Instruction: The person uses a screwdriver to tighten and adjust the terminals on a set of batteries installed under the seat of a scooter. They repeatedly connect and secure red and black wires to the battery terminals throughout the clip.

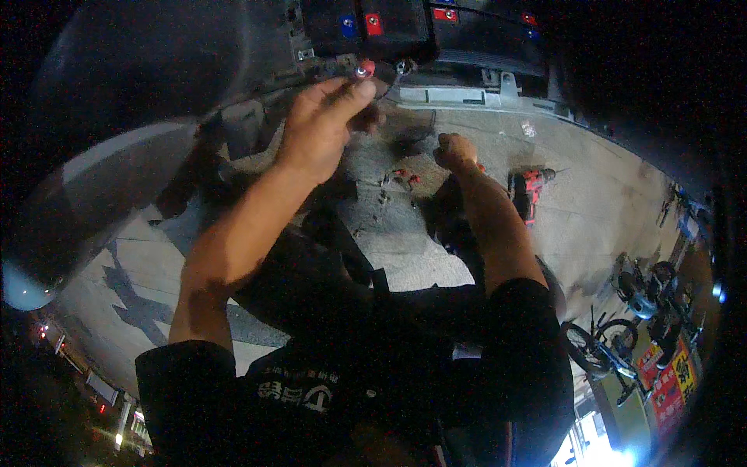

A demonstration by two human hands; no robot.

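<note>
My left hand (313, 136) is raised in front of the vehicle's open compartment. Its thumb and fingers pinch a small red part with a shiny round metal centre (364, 70), perhaps a cable end. Just beyond it are black battery blocks (393, 31) with red and blue terminals. Lower and to the right, my right hand (457, 151) is closed above the ground; whatever is inside it, if anything, is hidden. Between my arms, several small red and metal pieces (408, 178) lie on the ground.
A red and black power drill (532, 193) lies on the ground right of my right forearm. Along the compartment's lower edge runs a pale metal rail (459, 96). A rounded dark body panel (117, 167) fills the left. Parked bicycles (603, 338) stand far right.
</note>
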